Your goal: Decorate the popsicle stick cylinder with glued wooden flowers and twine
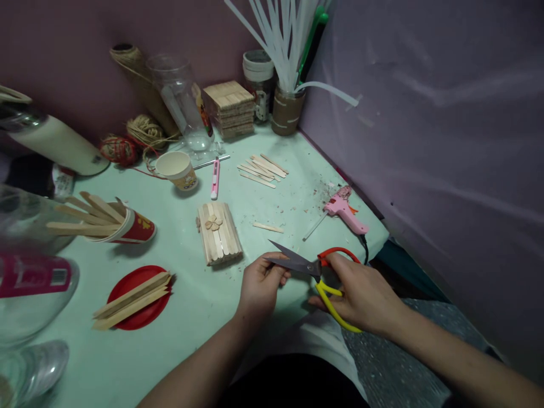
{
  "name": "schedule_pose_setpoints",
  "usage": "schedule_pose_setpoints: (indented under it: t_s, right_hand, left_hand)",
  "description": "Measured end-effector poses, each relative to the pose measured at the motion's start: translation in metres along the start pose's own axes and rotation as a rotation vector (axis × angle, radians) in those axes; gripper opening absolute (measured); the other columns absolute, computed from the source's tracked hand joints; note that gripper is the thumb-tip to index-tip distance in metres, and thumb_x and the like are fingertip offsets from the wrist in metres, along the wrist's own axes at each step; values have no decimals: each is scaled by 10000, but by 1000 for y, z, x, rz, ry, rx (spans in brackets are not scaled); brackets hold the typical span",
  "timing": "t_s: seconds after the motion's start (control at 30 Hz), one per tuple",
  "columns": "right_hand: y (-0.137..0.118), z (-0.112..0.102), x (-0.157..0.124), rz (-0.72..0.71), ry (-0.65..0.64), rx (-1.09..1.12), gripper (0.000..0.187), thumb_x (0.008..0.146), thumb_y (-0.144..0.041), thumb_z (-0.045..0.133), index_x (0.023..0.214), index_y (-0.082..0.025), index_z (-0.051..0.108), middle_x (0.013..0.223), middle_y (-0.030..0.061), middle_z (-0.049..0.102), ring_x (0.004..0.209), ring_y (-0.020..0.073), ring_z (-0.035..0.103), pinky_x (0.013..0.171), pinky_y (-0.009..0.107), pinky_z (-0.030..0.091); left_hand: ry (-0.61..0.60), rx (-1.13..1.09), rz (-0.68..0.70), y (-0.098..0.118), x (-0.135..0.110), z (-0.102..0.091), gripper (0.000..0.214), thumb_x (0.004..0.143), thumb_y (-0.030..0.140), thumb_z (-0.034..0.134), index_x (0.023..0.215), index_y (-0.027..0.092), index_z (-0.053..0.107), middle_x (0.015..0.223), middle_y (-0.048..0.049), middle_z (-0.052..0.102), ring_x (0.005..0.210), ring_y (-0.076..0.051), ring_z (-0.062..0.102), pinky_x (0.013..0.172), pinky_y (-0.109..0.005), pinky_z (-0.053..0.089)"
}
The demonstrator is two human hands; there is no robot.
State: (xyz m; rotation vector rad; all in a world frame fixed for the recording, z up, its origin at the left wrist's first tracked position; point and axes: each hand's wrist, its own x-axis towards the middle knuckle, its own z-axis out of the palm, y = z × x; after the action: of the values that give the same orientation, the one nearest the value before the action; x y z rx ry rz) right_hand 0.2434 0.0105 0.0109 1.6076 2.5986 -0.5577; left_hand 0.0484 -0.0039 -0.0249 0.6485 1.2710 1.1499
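My right hand (368, 294) is wrapped round the red and yellow handles of a pair of scissors (301, 264), whose dark blades are apart and point left. My left hand (261, 286) is closed in a pinch by the lower blade; what its fingers hold is hidden. Just beyond the left hand lies a small wooden-stick box (221, 241) with a flower of stick pieces on top. A single short wooden stick (267, 227) rests on the table beyond the blades. Farther back is a loose pile of thin wooden sticks (263, 170).
A pink glue gun (346, 212) lies at the right edge. Behind are a pink cutter (215, 178), a paper cup (176, 170), stacked stick panels (229, 107) and a jar of glue sticks (288, 110). Leftward stand a stick-filled cup (142, 226) and a red plate (140, 317) carrying sticks.
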Motion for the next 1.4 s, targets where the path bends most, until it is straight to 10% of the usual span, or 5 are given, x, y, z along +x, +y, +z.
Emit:
schedule_pose_setpoints:
  t_s: [1.4]
  right_hand:
    - [9, -2, -5, -14, -16, -1, 230, 919, -459, 484, 911, -241, 412, 625, -13, 603, 557, 218, 635, 480, 252, 271]
  left_hand:
    - [-73, 41, -21, -1, -1, 0, 172, 714, 310, 705, 683, 142, 681, 617, -25, 652, 521, -96, 530, 516, -229, 439]
